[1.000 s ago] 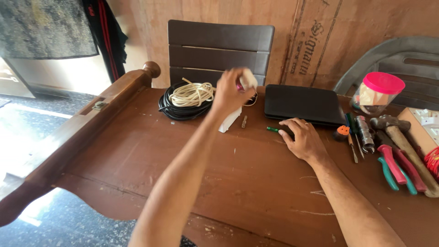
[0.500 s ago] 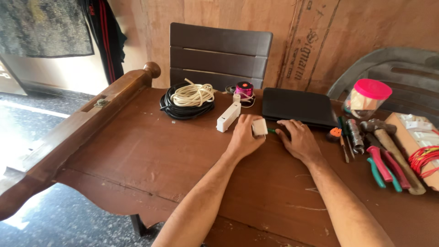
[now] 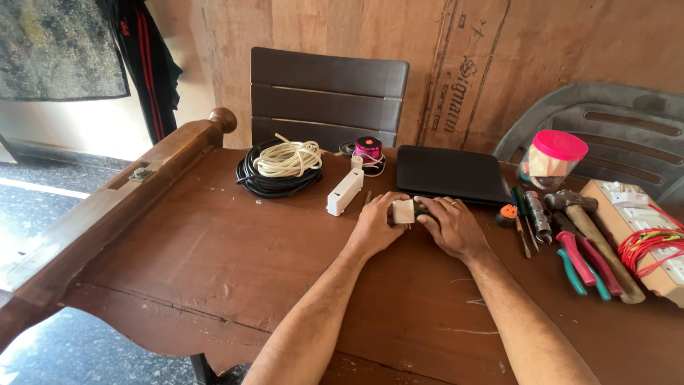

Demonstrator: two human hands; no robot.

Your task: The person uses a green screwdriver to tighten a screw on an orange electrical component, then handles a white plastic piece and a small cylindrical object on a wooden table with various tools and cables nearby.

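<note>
A small white block (image 3: 403, 211) lies on the brown wooden tabletop (image 3: 214, 249), pinched between both hands. The left hand (image 3: 374, 227) closes its grip on the block's left side; the right hand (image 3: 452, 227) presses its fingertips to the right side, where something green shows. Just beyond the grip lies a flat black case (image 3: 450, 173). Up and to the left rest a white rectangular box (image 3: 345, 191) and coiled black and white cable (image 3: 279, 167). Well right of the grip lie pliers (image 3: 581, 258) and a hammer (image 3: 591, 232).

Soft, even daylight from the left, sharp focus, slight wide-angle edge stretch.
</note>
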